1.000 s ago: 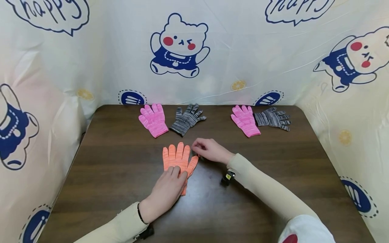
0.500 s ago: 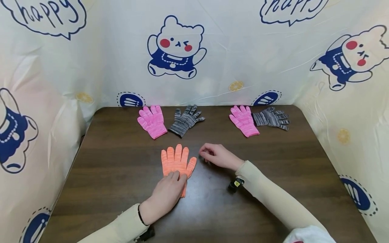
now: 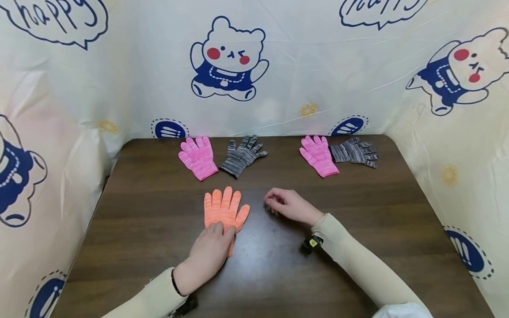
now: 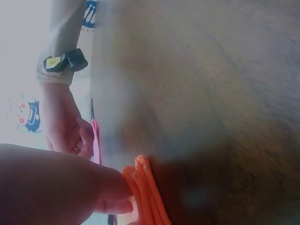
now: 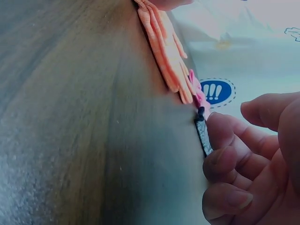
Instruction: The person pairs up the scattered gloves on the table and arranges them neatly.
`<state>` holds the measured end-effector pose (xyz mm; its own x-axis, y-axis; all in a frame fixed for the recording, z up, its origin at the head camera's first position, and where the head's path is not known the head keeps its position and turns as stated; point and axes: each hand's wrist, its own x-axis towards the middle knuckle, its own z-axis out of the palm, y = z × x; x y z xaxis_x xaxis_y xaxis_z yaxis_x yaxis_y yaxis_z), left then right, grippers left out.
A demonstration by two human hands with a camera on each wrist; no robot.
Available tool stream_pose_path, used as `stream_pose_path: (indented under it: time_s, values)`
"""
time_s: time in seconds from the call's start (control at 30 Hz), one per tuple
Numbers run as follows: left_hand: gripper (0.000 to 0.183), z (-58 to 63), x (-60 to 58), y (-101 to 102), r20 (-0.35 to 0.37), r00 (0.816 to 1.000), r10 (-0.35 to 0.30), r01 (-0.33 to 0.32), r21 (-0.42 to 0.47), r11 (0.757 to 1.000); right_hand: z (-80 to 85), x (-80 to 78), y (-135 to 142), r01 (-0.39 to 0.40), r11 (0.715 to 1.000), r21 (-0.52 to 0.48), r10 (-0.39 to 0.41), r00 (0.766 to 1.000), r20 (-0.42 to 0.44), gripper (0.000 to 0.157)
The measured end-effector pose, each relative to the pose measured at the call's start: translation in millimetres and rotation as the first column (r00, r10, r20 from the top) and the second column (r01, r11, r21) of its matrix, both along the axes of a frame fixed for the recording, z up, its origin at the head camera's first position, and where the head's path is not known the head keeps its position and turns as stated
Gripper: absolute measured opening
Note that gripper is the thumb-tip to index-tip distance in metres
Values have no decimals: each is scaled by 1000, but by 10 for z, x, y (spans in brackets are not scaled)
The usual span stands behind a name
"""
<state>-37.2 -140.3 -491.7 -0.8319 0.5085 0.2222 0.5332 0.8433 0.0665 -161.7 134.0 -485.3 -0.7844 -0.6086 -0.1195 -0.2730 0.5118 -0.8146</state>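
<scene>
An orange knit glove (image 3: 222, 207) lies on the table, fingers pointing to the far side and thumb to the right. My left hand (image 3: 211, 247) grips it near the cuff with bent fingers, hiding much of its lower palm. Layered orange fabric (image 4: 149, 199) shows beside the thumb in the left wrist view. To the right of the glove, my right hand (image 3: 293, 206) hovers low over the table, apart from it. Its fingers (image 5: 225, 161) hang loosely curled in the right wrist view, with nothing in them.
Along the far edge lie a pink glove (image 3: 198, 158) and a grey-black glove (image 3: 242, 157) on the left. Another pink glove (image 3: 318, 155) and grey-black glove (image 3: 354, 152) touch on the right. A printed curtain (image 3: 294, 66) surrounds the dark wooden table (image 3: 338, 282).
My right hand has moved off the orange glove's thumb, rightward. My left hand has slid the orange glove slightly left. The gloves at the far edge stay in place.
</scene>
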Motion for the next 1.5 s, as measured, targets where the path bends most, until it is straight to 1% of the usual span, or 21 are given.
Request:
stream_pose_path:
  time_s: [0.17, 0.33, 0.6, 0.8, 0.97, 1.13, 1.23, 1.37, 1.5]
  values:
    - [32, -15, 27, -71, -13, 1000, 24, -24, 0, 1000, -11, 31, 31, 4, 1000, 2, -4, 1000, -3, 20]
    - [33, -22, 40, -114, -33, 999, 18, -19, -28, 999, -37, 77, 108, 13, 1000, 3, -13, 1000, 1, 19]
    - [34, 15, 50, -113, -53, 999, 3, -6, -54, 999, -78, 97, 168, 23, 1000, 6, -23, 1000, -15, 17]
    - [31, 50, 64, -96, -13, 1000, 16, -17, -80, 997, -77, 90, 138, 10, 1000, -1, -10, 1000, -20, 16]
    - [31, 83, 61, -73, 13, 1000, 24, -23, -93, 995, -49, 61, 81, -3, 1000, -10, 3, 1000, -23, 19]
    - [30, 95, 56, -67, 48, 999, 26, -20, -116, 993, -34, -29, -40, 14, 999, 31, -13, 999, -31, 20]
    - [30, 95, 55, -66, 51, 998, 24, -18, -115, 993, -3, -112, -151, 59, 994, 94, -50, 994, -94, 18]
    - [28, 100, 58, -63, 54, 998, 23, -16, -119, 993, 81, -264, -351, 118, 973, 196, -81, 978, -190, 17]
    - [27, 107, 44, -59, 64, 998, 16, -9, -108, 994, 147, -465, -579, 112, 951, 288, -48, 974, -221, 18]
